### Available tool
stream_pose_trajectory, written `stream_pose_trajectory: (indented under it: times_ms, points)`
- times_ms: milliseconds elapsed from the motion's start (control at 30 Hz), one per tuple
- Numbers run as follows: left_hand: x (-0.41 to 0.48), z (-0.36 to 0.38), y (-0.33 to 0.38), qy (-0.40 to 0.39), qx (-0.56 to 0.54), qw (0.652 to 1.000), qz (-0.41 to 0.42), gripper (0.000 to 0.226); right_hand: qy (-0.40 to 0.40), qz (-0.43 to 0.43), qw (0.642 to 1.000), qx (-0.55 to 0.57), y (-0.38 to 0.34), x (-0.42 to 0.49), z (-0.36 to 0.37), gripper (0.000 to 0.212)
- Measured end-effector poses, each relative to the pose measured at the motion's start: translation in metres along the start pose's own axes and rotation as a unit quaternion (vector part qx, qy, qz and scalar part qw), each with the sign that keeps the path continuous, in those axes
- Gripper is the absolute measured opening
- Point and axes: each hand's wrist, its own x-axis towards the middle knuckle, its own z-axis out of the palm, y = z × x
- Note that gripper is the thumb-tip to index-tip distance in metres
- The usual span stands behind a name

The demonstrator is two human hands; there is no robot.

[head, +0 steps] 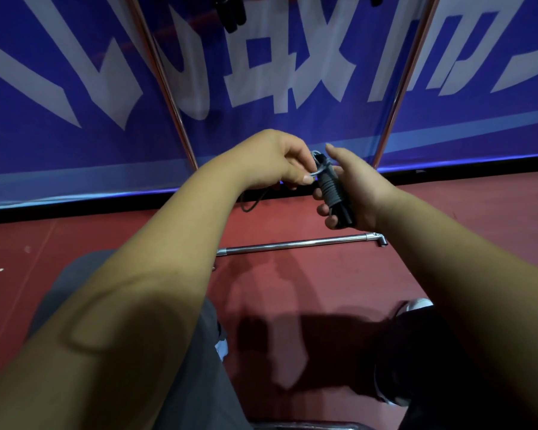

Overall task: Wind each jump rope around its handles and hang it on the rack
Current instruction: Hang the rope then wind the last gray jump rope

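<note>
A black jump rope (333, 193) with grey cord wound round its two handles is held upright in front of me. My right hand (359, 193) grips the handles from the right, fingers curled under them. My left hand (277, 161) pinches the loose loop of cord at the top of the handles, and a short length of black cord (250, 201) dangles below that hand. The metal rack (168, 88) stands just beyond, with its two slanted poles rising either side. Another black rope bundle (230, 13) hangs at the top edge.
A blue banner (75, 72) with large white characters stands behind the rack. The rack's chrome base bar (298, 243) lies on the red floor (292, 274) below my hands. My legs in grey trousers (199, 367) and a dark shoe (413, 336) fill the bottom.
</note>
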Motion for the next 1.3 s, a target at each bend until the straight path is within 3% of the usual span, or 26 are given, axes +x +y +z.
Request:
stream_pose_trajectory:
  times_ms: [167, 333, 600, 733, 833, 1000, 1167, 1300]
  points:
    - [-0.002, 0.000, 0.000, -0.017, -0.025, 1.000, -0.004, 0.020, 0.043, -0.024, 0.999, -0.009, 0.003, 0.003, 0.001, 0.050]
    - [-0.001, -0.003, -0.012, -0.052, -0.023, 0.995, -0.081, 0.015, 0.073, -0.046, 0.996, -0.007, 0.002, 0.000, 0.007, 0.037]
    - [0.003, -0.009, -0.026, -0.091, 0.080, 0.989, -0.084, 0.016, 0.003, -0.055, 0.998, 0.001, 0.000, -0.006, 0.008, 0.034]
    - [0.003, -0.014, -0.026, -0.084, 0.203, 0.972, -0.086, 0.013, -0.087, -0.018, 0.996, -0.023, -0.002, -0.011, 0.008, 0.045]
    - [0.003, -0.012, -0.028, -0.098, 0.198, 0.971, -0.088, 0.011, -0.170, 0.031, 0.984, -0.039, -0.003, -0.015, 0.007, 0.049]
    - [0.001, -0.014, -0.032, -0.130, 0.170, 0.975, -0.067, 0.008, -0.240, 0.107, 0.958, -0.117, 0.003, -0.018, 0.009, 0.056]
    - [-0.001, -0.011, -0.022, -0.182, 0.103, 0.976, -0.058, 0.008, -0.273, 0.171, 0.927, -0.194, 0.006, -0.022, 0.012, 0.062]
    - [-0.001, -0.002, -0.011, -0.183, 0.149, 0.971, -0.045, 0.008, -0.212, 0.194, 0.926, -0.246, 0.009, -0.024, 0.018, 0.053]
